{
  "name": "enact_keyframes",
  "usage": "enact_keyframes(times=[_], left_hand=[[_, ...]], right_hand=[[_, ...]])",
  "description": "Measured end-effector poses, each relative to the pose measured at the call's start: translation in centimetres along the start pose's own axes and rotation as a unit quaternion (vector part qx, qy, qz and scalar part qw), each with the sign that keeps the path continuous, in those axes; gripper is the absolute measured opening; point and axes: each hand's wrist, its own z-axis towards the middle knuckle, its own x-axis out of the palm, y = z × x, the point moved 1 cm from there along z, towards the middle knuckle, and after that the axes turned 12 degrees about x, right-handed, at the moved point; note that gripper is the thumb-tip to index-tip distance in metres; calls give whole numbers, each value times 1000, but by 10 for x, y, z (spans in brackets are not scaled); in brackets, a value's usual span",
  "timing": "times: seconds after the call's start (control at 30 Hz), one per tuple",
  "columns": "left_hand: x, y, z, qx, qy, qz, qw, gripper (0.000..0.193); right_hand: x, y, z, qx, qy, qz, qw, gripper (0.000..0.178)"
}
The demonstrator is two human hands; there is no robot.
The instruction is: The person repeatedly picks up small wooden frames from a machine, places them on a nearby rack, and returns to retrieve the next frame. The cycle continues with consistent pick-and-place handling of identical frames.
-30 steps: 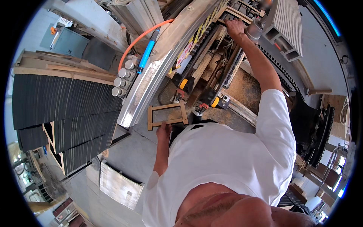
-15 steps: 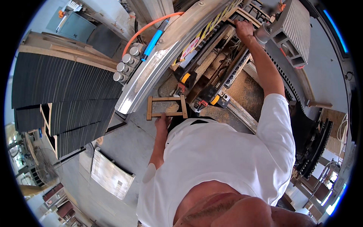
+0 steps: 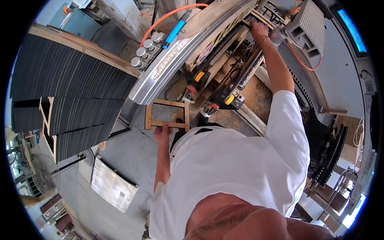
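My left hand (image 3: 162, 135) grips a small rectangular wooden frame (image 3: 148, 117) by its near rail. The frame hangs level in front of my waist, left of the machine's near end, and its middle is open. My right arm reaches far forward over the machine (image 3: 224, 78). There my right hand (image 3: 259, 31) is closed at the far end, beside a wooden rail (image 3: 265, 19) and a grey cylinder (image 3: 277, 36). Its fingertips are partly hidden, so what it grips cannot be made out.
Tall stacks of thin black-edged strips (image 3: 76, 84) stand at the left. A metal beam (image 3: 160, 76) carries a blue tube (image 3: 176, 31) and an orange hose (image 3: 168, 15). Sawdust (image 3: 256, 94) lies inside the machine. A grey ribbed block (image 3: 306, 30) stands at the far right.
My left hand has moved slightly left with the wooden frame, away from the machine. The right hand stays at about the same place on the machine. The whole view has shifted a little.
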Motion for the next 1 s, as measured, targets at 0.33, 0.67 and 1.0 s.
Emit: enact_keyframes(times=[0.33,0.67,1.0], left_hand=[[-143,-150,-39,272,32,45,961,18],[-324,-344,-4,433,-113,-42,894,24],[-427,-449,212,312,-137,28,940,26]], right_hand=[[-139,89,-112,69,-87,360,926,33],[-255,250,-400,-108,90,587,797,12],[-142,262,-483,-45,300,422,854,27]])
